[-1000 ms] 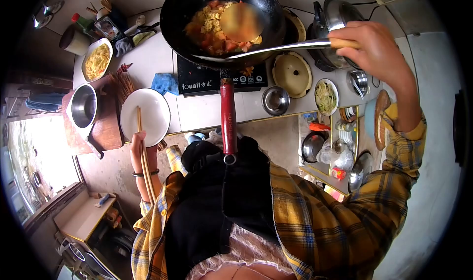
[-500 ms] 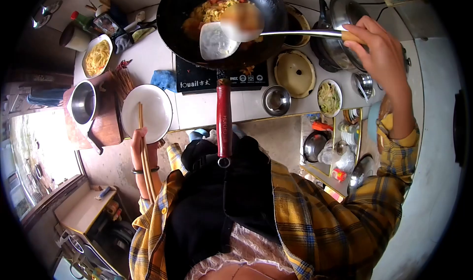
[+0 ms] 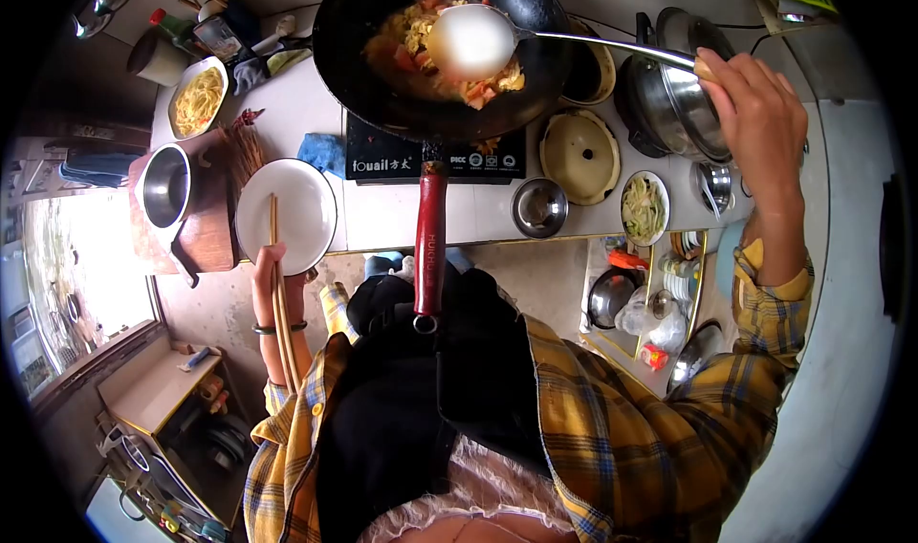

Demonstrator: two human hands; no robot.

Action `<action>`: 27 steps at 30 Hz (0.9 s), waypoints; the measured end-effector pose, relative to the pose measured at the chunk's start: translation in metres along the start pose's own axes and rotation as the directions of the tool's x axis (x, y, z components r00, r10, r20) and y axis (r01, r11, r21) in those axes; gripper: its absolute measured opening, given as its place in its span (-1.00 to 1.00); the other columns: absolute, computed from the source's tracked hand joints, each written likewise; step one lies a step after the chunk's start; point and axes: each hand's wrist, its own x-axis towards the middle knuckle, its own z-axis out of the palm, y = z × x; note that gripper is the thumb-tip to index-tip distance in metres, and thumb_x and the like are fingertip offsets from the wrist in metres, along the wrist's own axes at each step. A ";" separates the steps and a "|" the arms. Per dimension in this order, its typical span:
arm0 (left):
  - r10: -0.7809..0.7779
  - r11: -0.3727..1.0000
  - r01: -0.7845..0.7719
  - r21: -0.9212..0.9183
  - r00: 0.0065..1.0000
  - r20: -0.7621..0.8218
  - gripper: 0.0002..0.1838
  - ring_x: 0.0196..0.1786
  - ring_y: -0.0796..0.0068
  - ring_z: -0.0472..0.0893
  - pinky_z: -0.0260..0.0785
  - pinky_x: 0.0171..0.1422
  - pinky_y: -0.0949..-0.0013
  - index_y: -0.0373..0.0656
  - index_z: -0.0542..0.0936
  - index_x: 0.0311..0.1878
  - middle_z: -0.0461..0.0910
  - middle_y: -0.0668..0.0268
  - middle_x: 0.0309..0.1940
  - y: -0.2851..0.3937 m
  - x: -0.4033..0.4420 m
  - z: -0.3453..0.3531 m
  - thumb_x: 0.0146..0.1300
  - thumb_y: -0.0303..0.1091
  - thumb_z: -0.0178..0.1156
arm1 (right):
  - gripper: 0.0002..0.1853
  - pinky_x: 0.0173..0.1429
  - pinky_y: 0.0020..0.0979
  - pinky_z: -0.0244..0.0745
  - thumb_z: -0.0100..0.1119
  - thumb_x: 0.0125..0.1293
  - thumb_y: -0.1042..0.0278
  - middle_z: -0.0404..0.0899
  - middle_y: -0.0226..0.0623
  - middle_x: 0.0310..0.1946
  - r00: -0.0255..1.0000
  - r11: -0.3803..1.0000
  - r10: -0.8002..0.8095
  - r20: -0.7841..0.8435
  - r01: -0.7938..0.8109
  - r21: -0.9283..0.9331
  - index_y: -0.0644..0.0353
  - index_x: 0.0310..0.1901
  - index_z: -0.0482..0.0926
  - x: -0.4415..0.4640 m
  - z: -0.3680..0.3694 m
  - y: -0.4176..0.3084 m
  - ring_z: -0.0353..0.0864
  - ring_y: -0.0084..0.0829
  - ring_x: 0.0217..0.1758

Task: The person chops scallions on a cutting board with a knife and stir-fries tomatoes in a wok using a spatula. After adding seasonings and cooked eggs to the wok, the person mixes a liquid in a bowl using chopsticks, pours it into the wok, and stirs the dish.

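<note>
My right hand (image 3: 765,103) is closed on the wooden end of a metal spatula (image 3: 612,42). Its blade lies over the food (image 3: 421,60) in the black wok (image 3: 344,27), partly covered by a blurred patch. The wok stands on the black cooktop (image 3: 402,165), its red handle (image 3: 430,247) pointing toward my body. My left hand (image 3: 273,261) grips a pair of chopsticks (image 3: 279,304) and the near rim of a white bowl (image 3: 306,218); nothing shows inside the bowl. Red and yellow pieces lie in the wok.
Left of the bowl, a small saucepan (image 3: 164,187) rests on a wooden board (image 3: 210,228), with a noodle plate (image 3: 199,103) behind. On the right are a steel bowl (image 3: 539,208), a cream basin (image 3: 579,161), a vegetable plate (image 3: 644,208) and a lidded pot (image 3: 684,103).
The spatula blade was at the wok's near side and has moved up over the food. My right hand has shifted slightly. My left hand keeps its hold.
</note>
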 end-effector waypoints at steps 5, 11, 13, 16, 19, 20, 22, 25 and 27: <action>0.144 0.970 -0.156 0.188 0.986 0.080 -0.90 -0.33 0.57 0.50 0.39 -0.34 0.52 -0.22 0.40 -0.21 0.50 0.28 -0.35 0.001 -0.002 -0.002 0.33 -0.55 0.13 | -0.73 -0.17 -0.32 0.45 0.27 0.18 0.33 0.53 -0.38 -0.38 0.999 0.994 0.012 0.031 -0.008 -0.105 0.01 -0.06 0.66 0.006 -0.021 0.008 0.58 -0.33 -0.28; 0.063 0.992 -0.067 0.106 0.997 0.039 -0.88 -0.37 0.57 0.49 0.33 -0.38 0.52 -0.22 0.41 -0.24 0.51 0.30 -0.39 -0.015 0.011 -0.019 0.28 -0.58 0.17 | -0.78 -0.22 -0.19 0.50 0.25 0.22 0.31 0.60 -0.22 -0.33 0.945 0.925 0.120 0.305 0.005 -0.380 0.04 -0.09 0.68 0.052 -0.029 0.023 0.63 -0.16 -0.28; 0.091 0.981 -0.098 0.168 0.995 0.048 -0.88 -0.39 0.58 0.48 0.31 -0.39 0.53 -0.23 0.41 -0.23 0.50 0.31 -0.41 -0.017 0.014 -0.020 0.27 -0.59 0.17 | -0.79 -0.21 -0.16 0.49 0.28 0.20 0.32 0.63 -0.19 -0.33 0.942 0.946 -0.003 0.334 0.111 -0.305 0.07 -0.12 0.68 0.073 -0.022 0.033 0.64 -0.11 -0.26; 0.246 0.914 -0.260 0.312 0.966 0.084 -0.87 -0.43 0.59 0.46 0.30 -0.42 0.52 -0.23 0.41 -0.22 0.49 0.31 -0.43 -0.014 0.010 -0.014 0.26 -0.60 0.17 | -0.81 -0.26 -0.13 0.49 0.21 0.19 0.24 0.64 -0.09 -0.45 0.929 0.971 0.033 0.370 0.059 -0.234 0.14 -0.31 0.71 0.105 -0.019 0.009 0.64 -0.05 -0.40; 0.298 0.873 -0.332 0.357 0.943 0.148 -0.89 -0.35 0.57 0.49 0.34 -0.32 0.51 -0.25 0.41 -0.21 0.52 0.27 -0.37 0.000 0.002 -0.013 0.26 -0.59 0.15 | -0.79 -0.29 -0.11 0.48 0.19 0.17 0.21 0.63 -0.06 -0.50 0.941 0.990 0.026 0.336 0.021 -0.137 0.13 -0.38 0.72 0.108 -0.028 -0.008 0.63 -0.04 -0.45; 0.207 0.931 -0.236 0.278 0.970 0.130 -0.92 -0.26 0.55 0.52 0.39 -0.21 0.50 -0.27 0.43 -0.21 0.55 0.23 -0.29 0.002 0.002 -0.017 0.28 -0.58 0.12 | -0.80 -0.30 -0.10 0.48 0.20 0.16 0.21 0.63 -0.06 -0.50 0.955 0.996 -0.012 0.295 0.038 -0.084 0.12 -0.37 0.72 0.106 -0.033 -0.013 0.63 -0.05 -0.45; 0.154 0.939 -0.188 0.288 0.979 0.134 -0.94 -0.17 0.53 0.56 0.45 -0.10 0.49 -0.29 0.44 -0.21 0.58 0.19 -0.22 0.002 0.001 -0.021 0.29 -0.56 0.10 | -0.82 -0.31 -0.09 0.47 0.21 0.16 0.23 0.62 -0.06 -0.51 0.980 0.997 -0.072 0.188 0.071 0.008 0.11 -0.39 0.72 0.104 -0.048 -0.020 0.63 -0.05 -0.43; 0.256 0.849 -0.303 0.433 0.953 0.165 -0.90 -0.25 0.53 0.53 0.41 -0.21 0.48 -0.27 0.43 -0.22 0.55 0.22 -0.29 -0.001 0.002 -0.025 0.25 -0.59 0.15 | -0.84 -0.30 -0.10 0.47 0.22 0.15 0.25 0.61 -0.07 -0.51 0.979 0.994 -0.039 0.202 0.059 -0.091 0.11 -0.42 0.71 0.104 -0.066 -0.022 0.63 -0.07 -0.39; 0.284 0.868 -0.321 0.380 0.947 0.150 -0.79 -0.42 0.53 0.48 0.33 -0.41 0.48 -0.22 0.42 -0.22 0.49 0.28 -0.43 -0.011 0.010 -0.032 0.17 -0.65 0.24 | -0.85 -0.26 -0.13 0.48 0.26 0.14 0.27 0.63 -0.09 -0.48 0.961 0.985 -0.028 0.276 0.073 -0.154 0.14 -0.37 0.71 0.102 -0.063 -0.012 0.64 -0.08 -0.35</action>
